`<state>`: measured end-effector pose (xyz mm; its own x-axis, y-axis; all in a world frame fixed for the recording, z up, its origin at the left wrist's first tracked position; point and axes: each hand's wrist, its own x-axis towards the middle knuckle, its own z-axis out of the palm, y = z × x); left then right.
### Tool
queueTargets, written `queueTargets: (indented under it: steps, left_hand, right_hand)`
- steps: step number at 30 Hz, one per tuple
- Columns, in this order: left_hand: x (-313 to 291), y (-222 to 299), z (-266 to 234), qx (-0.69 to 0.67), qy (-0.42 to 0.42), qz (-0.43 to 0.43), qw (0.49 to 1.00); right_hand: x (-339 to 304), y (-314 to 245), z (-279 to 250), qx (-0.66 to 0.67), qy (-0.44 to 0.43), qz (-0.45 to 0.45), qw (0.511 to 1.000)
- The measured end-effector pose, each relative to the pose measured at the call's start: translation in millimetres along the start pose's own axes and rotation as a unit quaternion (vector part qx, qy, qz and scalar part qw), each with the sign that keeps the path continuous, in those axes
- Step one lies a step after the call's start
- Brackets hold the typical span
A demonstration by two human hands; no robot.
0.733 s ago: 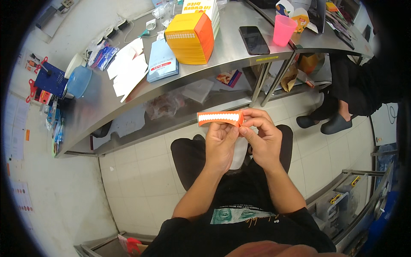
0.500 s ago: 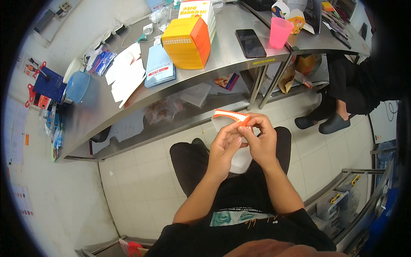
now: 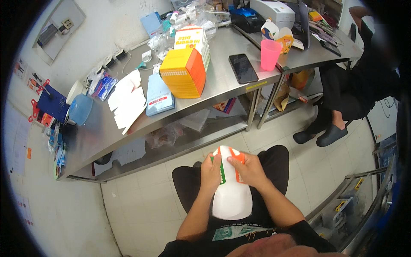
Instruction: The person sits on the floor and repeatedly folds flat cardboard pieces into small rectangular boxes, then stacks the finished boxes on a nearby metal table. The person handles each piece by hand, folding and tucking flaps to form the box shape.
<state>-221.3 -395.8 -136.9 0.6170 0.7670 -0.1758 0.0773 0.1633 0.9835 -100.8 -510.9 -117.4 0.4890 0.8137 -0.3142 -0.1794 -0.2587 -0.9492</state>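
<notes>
The left hand (image 3: pixel 210 173) and the right hand (image 3: pixel 250 170) both grasp a flat white carton (image 3: pixel 231 195) with orange edges, held over the lap of the seated person. The fingers of the left hand close on the left flap with the green stripe, and the right thumb and fingers pinch the orange flap at the upper right. The carton is not on the table (image 3: pixel 107 132); it hangs in the air, in front of the table's near edge.

On the table, from the left, stand a blue round container (image 3: pixel 80 109), white papers (image 3: pixel 127 100), a blue booklet (image 3: pixel 159 95), an orange and yellow box (image 3: pixel 185 72), a black phone (image 3: pixel 242 68) and a pink cup (image 3: pixel 270 55). At the right another person (image 3: pixel 359 85) sits.

I judge that the carton is being unfolded or shaped, the top flaps being opened. The next move probably needs both hands to pull the flaps apart evenly, without tearing the thin cardboard.
</notes>
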Motion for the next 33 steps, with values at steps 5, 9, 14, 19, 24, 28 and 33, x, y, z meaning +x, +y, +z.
queueTargets:
  steps: [5,9,14,19,24,28,33]
  left_hand:
    - [8,-21,-14,0.008,0.042,0.023,0.999]
    - [17,-18,-17,-0.04,0.084,0.03,0.995]
    - [17,-9,-25,-0.029,0.114,0.008,0.993]
    - [10,-8,-42,-0.04,0.126,0.008,0.991]
    - [13,-30,-52,-0.093,0.138,0.079,0.983]
    - [9,-14,-44,-0.106,0.14,0.009,0.984]
    - [10,-25,-53,-0.083,0.155,0.057,0.983]
  right_hand:
    - [6,-35,6,-0.385,0.084,-0.15,0.906]
    - [6,-111,31,-0.425,0.085,-0.42,0.797]
    - [-30,-195,57,-0.346,-0.046,-0.684,0.64]
    - [7,-231,-21,-0.427,0.294,-0.54,0.663]
    - [28,-210,-30,-0.476,0.321,-0.489,0.657]
    - [30,-176,-7,-0.405,0.185,-0.598,0.666]
    - [42,-185,-44,-0.429,0.232,-0.44,0.754]
